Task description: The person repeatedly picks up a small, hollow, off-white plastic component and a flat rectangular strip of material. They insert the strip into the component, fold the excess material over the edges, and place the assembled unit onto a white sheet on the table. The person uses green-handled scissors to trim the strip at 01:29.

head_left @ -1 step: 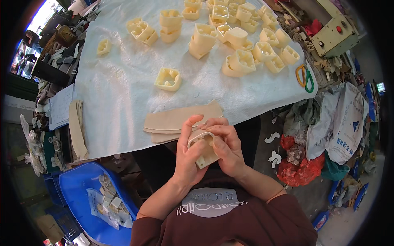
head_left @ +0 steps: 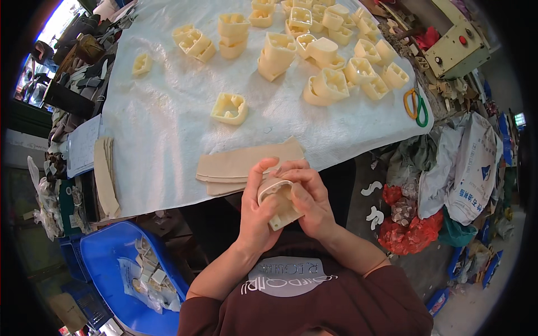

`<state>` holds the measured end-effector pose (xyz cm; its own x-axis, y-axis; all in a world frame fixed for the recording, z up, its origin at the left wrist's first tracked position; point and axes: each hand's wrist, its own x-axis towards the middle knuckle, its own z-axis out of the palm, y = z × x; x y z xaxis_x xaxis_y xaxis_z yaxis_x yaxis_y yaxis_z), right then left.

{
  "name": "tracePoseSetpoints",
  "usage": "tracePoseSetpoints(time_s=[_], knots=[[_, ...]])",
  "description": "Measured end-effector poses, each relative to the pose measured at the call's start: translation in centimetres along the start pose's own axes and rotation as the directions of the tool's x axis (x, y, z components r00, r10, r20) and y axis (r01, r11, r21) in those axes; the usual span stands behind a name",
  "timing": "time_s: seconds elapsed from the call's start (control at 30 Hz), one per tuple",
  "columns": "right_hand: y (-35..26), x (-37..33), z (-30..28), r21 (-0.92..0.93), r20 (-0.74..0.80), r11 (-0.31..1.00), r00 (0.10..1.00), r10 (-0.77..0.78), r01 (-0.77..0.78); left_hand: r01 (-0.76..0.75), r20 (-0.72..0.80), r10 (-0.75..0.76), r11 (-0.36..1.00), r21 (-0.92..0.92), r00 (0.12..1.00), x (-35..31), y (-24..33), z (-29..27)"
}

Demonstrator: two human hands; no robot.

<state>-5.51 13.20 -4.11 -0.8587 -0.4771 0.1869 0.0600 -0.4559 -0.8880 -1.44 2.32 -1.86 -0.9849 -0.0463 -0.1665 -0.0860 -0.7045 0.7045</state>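
Clearly hollow, cream-coloured block [head_left: 287,214]: curved upper rim, open cavity.

Dk maroon tee [head_left: 358,302], short slvs [head_left: 200,315], w/ grey rounded chest patch [head_left: 288,292] & wht lettering [head_left: 259,284]; forearms [head_left: 221,271] bare.

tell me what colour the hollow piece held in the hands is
The hollow piece is pale cream, seen best in the head view.

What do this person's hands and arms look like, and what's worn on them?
The left hand and right hand are ungloved, with nothing visible worn at the wrists. Dark maroon short sleeves leave the forearms uncovered.
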Motion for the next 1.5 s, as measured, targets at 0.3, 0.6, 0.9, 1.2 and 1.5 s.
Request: tracePoseSetpoints(time_s=[0.3,0.6,0.9,1.2,1.5], knots=[[-0.8,0.7,-1.6,0.252,0.159,0.947,0.974,0.162,-0.199,-0.202,0.114,0.175,0.934,0.295,0.978,0.1,-0.9,-0.7],[-6.3,1.8,-0.2,-0.846,0.496,0.211,0.868,-0.026,0.489,-0.165,0.129,0.11,0.802,0.574,0.985,0.0,2.8,-0.5],[-3.7,1.2,-0.7,-0.402,0.128,0.914,0.992,0.005,0.047,-0.291,0.207,0.218,0.842,0.454,0.954,0.2,0.4,-1.1],[-1.5,1.1,-0.6,-0.425,0.128,0.884,0.98,-0.154,0.194,-0.153,0.058,0.146,0.979,0.136,0.988,0.4,0.2,0.5],[-1.7,0.9,-0.3,-0.612,0.199,0.739,0.959,-0.2,0.281,-0.13,-0.037,0.128,0.99,-0.059,0.991,0.4,0.0,0.3]])
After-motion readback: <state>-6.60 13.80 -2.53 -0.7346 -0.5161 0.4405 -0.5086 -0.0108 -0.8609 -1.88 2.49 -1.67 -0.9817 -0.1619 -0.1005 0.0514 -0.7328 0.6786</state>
